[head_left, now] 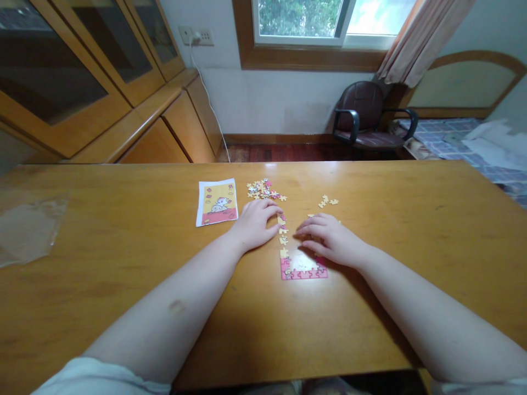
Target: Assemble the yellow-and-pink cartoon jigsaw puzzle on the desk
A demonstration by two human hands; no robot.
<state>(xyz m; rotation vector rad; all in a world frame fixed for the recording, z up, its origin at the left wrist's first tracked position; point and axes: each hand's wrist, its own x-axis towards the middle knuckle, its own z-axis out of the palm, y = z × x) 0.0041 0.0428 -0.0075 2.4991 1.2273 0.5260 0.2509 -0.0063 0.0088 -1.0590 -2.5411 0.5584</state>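
Observation:
On the table lies a partly joined jigsaw puzzle border [304, 274], pink along its near edge, with a column of yellow pieces [284, 240] up its left side. My left hand [258, 225] rests beside the top of that column, thumb and fingers apart, its fingertips at the pieces. Over the border's right side is my right hand [327, 237], fingers loosely bent and spread, nothing visible in them; it hides part of that side. Beyond my left hand sits a heap of loose puzzle pieces [261, 189]. A few yellow pieces [327, 201] lie past my right hand.
A reference picture [220, 203] of a white cartoon animal lies left of the heap. Clear plastic wrapping [28, 230] is at the table's left. Beyond the wooden table [123, 219] stand a cabinet [164, 109], an office chair [364, 109] and a bed [448, 140].

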